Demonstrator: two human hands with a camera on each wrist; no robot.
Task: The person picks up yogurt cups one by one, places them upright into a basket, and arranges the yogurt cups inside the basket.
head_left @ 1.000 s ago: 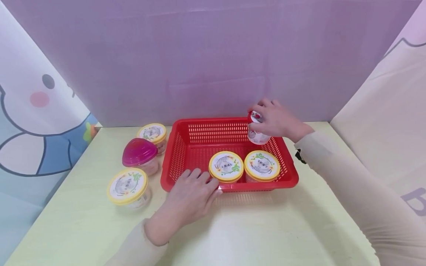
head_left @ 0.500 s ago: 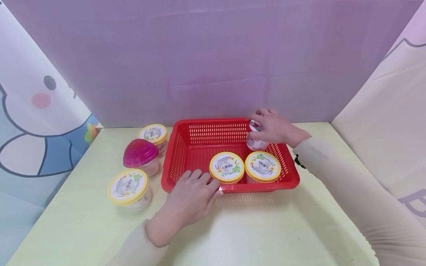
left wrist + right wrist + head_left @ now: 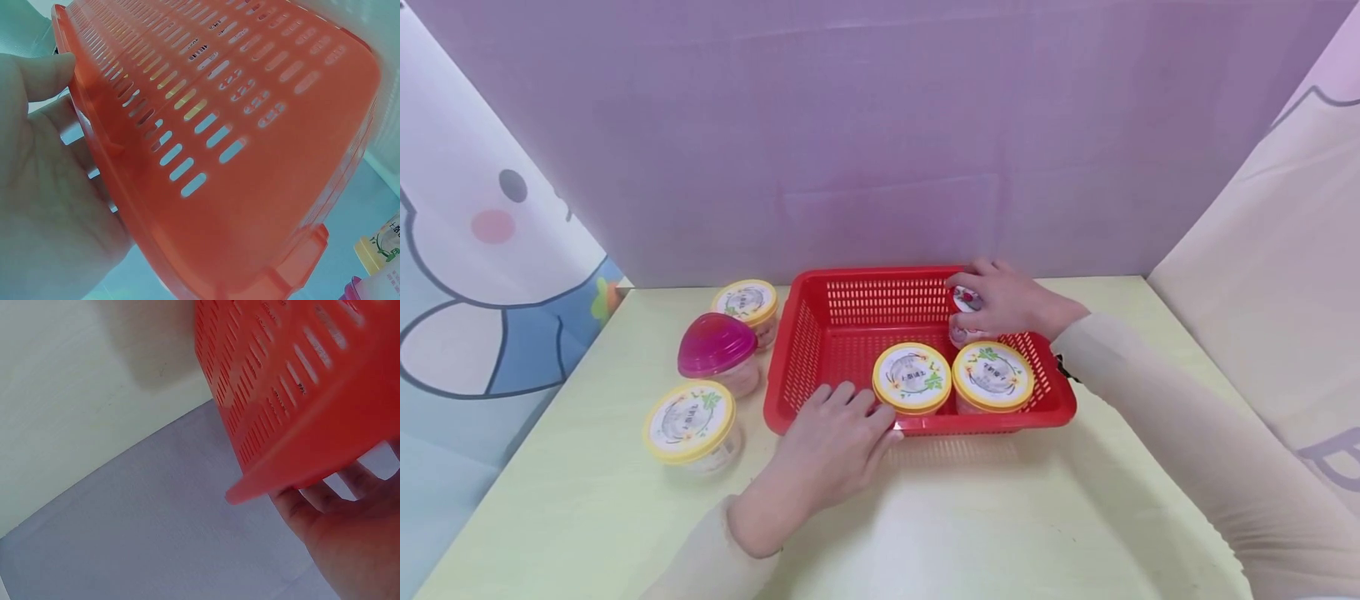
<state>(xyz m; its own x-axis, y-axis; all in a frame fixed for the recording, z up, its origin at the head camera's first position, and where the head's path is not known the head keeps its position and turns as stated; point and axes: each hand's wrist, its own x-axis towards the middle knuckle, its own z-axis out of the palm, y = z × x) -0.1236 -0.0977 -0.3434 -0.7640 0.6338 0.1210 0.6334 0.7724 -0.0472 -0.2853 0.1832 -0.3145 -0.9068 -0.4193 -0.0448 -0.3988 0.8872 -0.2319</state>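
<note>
A red plastic basket (image 3: 880,273) with slotted walls stands on the table. My left hand (image 3: 831,446) grips its front rim, thumb outside and fingers over the edge; the left wrist view shows the thumb (image 3: 53,76) against the rim. At the basket's back right, my right hand (image 3: 1011,304) holds a white tub with a red rim (image 3: 966,298), low inside the basket. The hand hides much of this tub. In front of it, two yellow-lidded tubs (image 3: 912,379) sit side by side along the basket's front wall.
Left of the basket, a tub with a domed magenta lid (image 3: 717,343) stands between two yellow-lidded tubs, one behind (image 3: 745,300) and one nearer (image 3: 689,421). A purple backdrop (image 3: 880,133) rises behind the table (image 3: 955,517), with printed cloth at both sides.
My right hand has lowered the red-rimmed tub into the basket and shifted it slightly left, towards the front tubs. The left hand has stayed on the front rim.
</note>
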